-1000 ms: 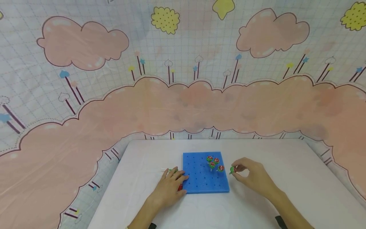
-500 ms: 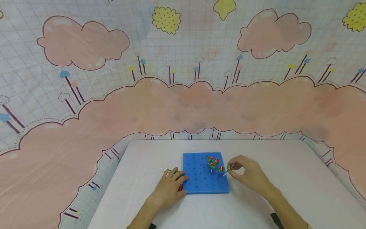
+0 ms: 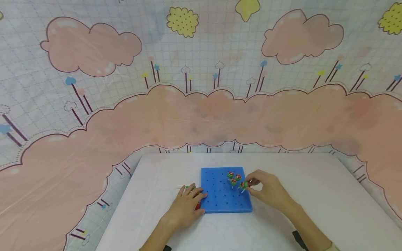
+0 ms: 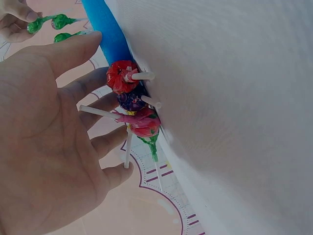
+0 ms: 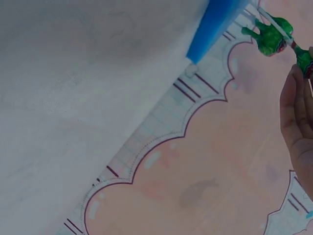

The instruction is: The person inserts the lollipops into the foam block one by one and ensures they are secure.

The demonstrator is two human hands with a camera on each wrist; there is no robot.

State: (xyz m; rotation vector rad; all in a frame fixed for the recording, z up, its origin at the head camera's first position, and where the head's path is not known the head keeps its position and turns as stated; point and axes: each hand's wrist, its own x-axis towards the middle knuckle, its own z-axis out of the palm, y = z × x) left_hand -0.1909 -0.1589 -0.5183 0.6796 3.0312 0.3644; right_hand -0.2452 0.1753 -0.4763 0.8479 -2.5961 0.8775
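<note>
My right hand point(image 3: 270, 190) pinches a green-and-red lollipop point(image 5: 304, 59) by its head, stick pointing down, over the right part of a blue perforated board point(image 3: 216, 198). Close beside it, another green lollipop point(image 5: 274, 38) stands in the board. Several more green-and-red lollipops point(image 3: 232, 181) stand there, toward the back right. My left hand point(image 3: 187, 206) lies with spread fingers at the board's left edge, fingertips touching it. Under that hand, the left wrist view shows a red lollipop point(image 4: 120, 77), a purple one point(image 4: 131, 100) and a pink one point(image 4: 145, 123), loose beside the board.
A white table point(image 3: 163, 170) carries the board. A green-wrapped lollipop with a white stick point(image 3: 181, 185) pokes out past the left fingers. Behind the table hangs a cloth backdrop point(image 3: 201, 118) with pink clouds.
My right hand has moved left with its lollipop, from beside the board to over its right edge, and the lollipop's stick now points down. The left hand stays in place.
</note>
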